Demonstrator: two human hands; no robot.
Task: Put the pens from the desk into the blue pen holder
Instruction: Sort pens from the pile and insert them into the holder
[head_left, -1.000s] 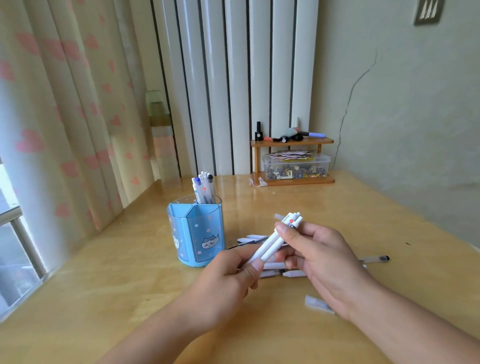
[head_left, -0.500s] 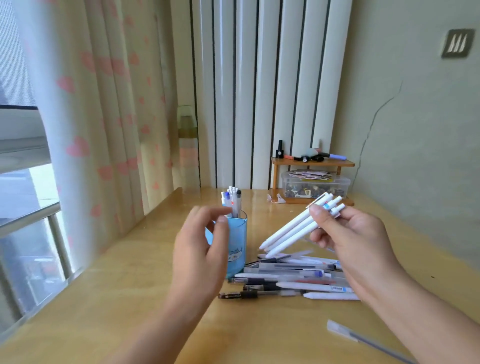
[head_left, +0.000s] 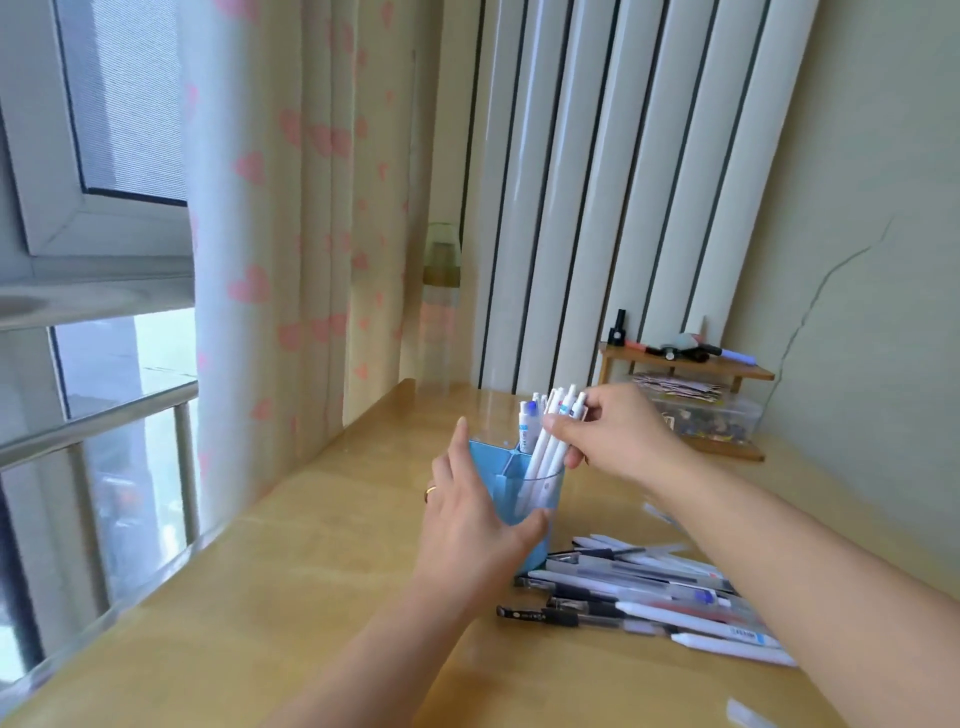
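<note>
The blue pen holder (head_left: 540, 488) stands on the wooden desk (head_left: 322, 571), split into compartments. My left hand (head_left: 472, 525) wraps its near left side, thumb across the front wall and fingers up along the left rim. My right hand (head_left: 618, 436) pinches a bunch of white pens (head_left: 548, 447) near their tops; their tips are down inside the holder's right front compartment. Other pens (head_left: 529, 423) stand in a back compartment. A pile of loose pens (head_left: 639, 592) lies on the desk to the right of the holder, under my right forearm.
A small wooden shelf (head_left: 685, 364) with small items and a clear plastic box (head_left: 701, 415) stands at the back right by the wall. A heart-print curtain (head_left: 291, 208) and a window bound the desk's left side. One more loose pen (head_left: 748, 714) lies at the near right.
My right hand has swung the white pens left and down from above the desk into the holder. My left hand has closed in from the air onto the holder's side. The camera has turned left.
</note>
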